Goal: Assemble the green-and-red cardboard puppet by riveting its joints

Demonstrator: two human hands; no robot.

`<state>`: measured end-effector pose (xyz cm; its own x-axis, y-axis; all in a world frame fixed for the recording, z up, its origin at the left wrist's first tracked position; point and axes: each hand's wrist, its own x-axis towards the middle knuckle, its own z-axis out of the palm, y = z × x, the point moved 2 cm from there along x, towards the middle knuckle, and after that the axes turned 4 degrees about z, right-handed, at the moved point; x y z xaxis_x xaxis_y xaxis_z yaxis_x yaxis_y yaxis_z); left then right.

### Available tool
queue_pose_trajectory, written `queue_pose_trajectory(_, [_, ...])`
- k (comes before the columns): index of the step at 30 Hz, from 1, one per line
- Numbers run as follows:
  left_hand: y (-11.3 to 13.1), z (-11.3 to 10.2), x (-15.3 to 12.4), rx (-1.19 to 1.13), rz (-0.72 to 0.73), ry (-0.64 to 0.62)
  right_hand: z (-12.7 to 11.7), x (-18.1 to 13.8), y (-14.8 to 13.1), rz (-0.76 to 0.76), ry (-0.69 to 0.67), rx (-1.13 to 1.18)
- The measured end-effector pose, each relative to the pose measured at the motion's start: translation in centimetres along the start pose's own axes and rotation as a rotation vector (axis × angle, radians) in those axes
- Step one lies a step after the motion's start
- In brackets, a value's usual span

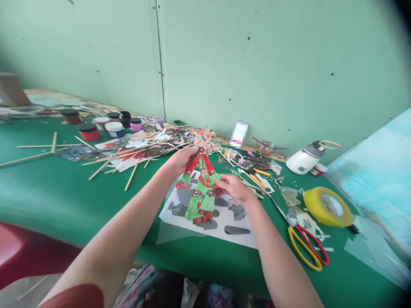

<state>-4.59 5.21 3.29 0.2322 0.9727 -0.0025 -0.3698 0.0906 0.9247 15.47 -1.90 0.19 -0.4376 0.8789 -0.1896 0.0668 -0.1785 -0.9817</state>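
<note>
A flat red and green painted puppet figure with jointed limbs hangs over a white cut-out sheet on the green table. My left hand is closed on the figure's upper left part. My right hand pinches its right side lower down. The figure's head end points away from me toward a pile of sticks.
Wooden sticks and paint jars lie at the left. Yellow-handled scissors, a yellow tape roll, a white bottle and small tools sit at the right. A green wall stands behind.
</note>
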Motion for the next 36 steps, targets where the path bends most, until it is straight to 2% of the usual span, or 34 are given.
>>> queue_pose_trajectory(2, [0.7, -0.1, 0.0, 0.041, 0.011, 0.011, 0.3, -0.1, -0.1, 0.025, -0.039, 0.051])
queue_pose_trajectory(13, [2.9, 0.8, -1.8, 0.239, 0.004, 0.048, 0.4, -0.1, 0.2, -0.006, -0.059, 0.146])
queue_pose_trajectory(20, [3.4, -0.2, -0.9, 0.257, 0.013, 0.087, 0.6, 0.1, 0.1, -0.048, -0.038, 0.188])
queue_pose_trajectory(26, [3.8, -0.4, 0.2, 0.268, 0.009, 0.093, 2.6, 0.5, 0.7, -0.042, -0.033, 0.158])
queue_pose_trajectory(29, [3.9, -0.3, 0.4, 0.289, 0.016, 0.1, 3.4, 0.7, 1.3, -0.054, 0.008, 0.04])
queue_pose_trajectory(36, [3.9, -0.6, 0.7, 0.341, 0.003, 0.103, 3.3, 0.6, 1.3, -0.072, -0.059, -0.091])
